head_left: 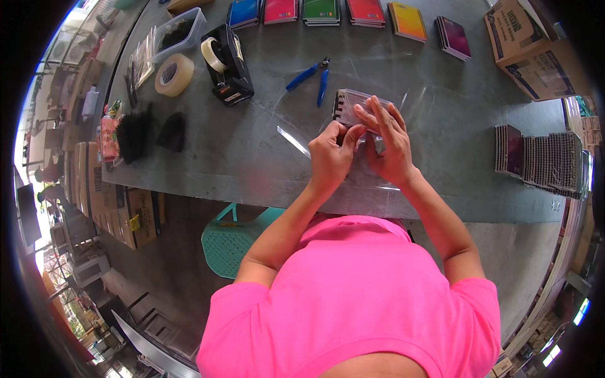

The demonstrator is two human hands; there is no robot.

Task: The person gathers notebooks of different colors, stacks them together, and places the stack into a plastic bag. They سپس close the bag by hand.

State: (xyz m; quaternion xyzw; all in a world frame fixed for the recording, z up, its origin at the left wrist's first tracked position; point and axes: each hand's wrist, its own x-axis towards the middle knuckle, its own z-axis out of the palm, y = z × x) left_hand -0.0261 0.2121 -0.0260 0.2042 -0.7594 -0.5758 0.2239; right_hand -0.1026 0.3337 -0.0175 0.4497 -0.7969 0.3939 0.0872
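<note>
A small spiral notebook [348, 101], pale on top with a dark coil at its left end, lies on the grey table in what looks like clear plastic film. At its near edge my left hand [332, 153] is closed, thumb and forefinger pinched at the film. My right hand [389, 140] grips the notebook's right side, its fingers reaching over the top. Both thumbs come close together in front of it; what lies between them is hidden. A clear plastic strip [293, 140] lies left of my left hand. Beyond it rest blue-handled cutting pliers [311, 77] with open jaws.
Colourful notebook stacks [321, 11] line the far edge. A black tape dispenser [228, 72], a tape roll [174, 74] and a clear tub [181, 31] stand at left, near black bristly pieces [133, 135]. Cardboard box [535, 53] and stacked spiral notebooks [545, 159] sit right. A green stool [236, 242] is below.
</note>
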